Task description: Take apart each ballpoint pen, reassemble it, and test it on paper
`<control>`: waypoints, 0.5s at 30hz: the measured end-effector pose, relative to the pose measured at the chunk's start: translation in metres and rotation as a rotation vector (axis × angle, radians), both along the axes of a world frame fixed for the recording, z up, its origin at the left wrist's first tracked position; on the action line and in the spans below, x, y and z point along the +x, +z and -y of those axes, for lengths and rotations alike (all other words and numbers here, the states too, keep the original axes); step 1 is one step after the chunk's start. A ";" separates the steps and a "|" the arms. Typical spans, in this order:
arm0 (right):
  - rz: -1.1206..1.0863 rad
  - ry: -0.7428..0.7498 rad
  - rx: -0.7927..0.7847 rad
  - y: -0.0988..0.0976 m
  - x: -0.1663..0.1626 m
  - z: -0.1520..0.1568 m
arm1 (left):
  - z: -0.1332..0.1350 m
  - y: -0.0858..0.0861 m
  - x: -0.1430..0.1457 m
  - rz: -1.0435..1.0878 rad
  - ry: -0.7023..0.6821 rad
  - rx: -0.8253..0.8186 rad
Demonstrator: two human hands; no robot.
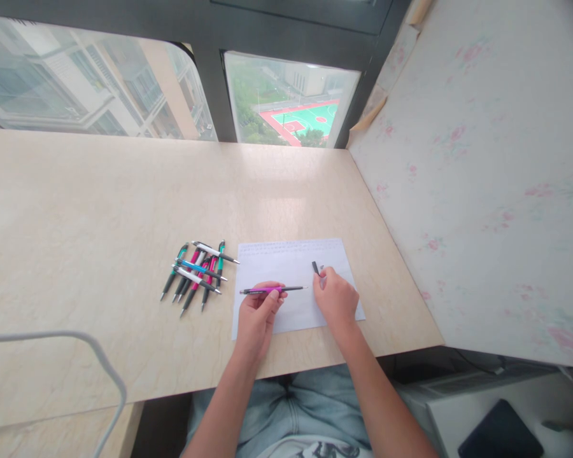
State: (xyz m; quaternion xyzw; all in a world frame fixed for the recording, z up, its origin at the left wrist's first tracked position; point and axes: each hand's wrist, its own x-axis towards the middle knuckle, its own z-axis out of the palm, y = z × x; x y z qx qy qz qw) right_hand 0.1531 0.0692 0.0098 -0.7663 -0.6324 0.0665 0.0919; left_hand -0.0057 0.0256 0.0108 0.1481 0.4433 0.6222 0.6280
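Observation:
My left hand (259,313) is closed around a pink-barrelled pen (273,290), held level over a white sheet of paper (293,262), with a thin dark refill end pointing right. My right hand (335,297) is pinched on a small black pen piece (316,268), raised just above the paper and right of the pen's tip. The two hands are a short gap apart. A pile of several pens (198,273), teal, pink, blue and white with black tips, lies on the tabletop left of the paper.
The beige marble-look table (100,210) runs to a window (291,102) at the back. A floral-papered wall (482,178) closes the right side. A white cable (102,362) loops over the front left edge. A dark device (501,436) lies low at the right.

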 end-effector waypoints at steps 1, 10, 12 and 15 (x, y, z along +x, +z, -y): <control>0.000 -0.002 -0.007 0.000 0.000 0.000 | 0.000 0.000 0.000 0.000 0.002 -0.005; -0.013 -0.029 -0.049 0.004 0.000 -0.001 | 0.000 -0.001 -0.001 -0.007 -0.008 -0.001; -0.008 -0.031 -0.044 0.004 0.001 -0.002 | 0.000 -0.001 -0.001 -0.007 -0.009 -0.002; -0.003 -0.033 -0.033 0.003 0.002 -0.002 | 0.000 0.000 0.000 -0.005 -0.007 0.004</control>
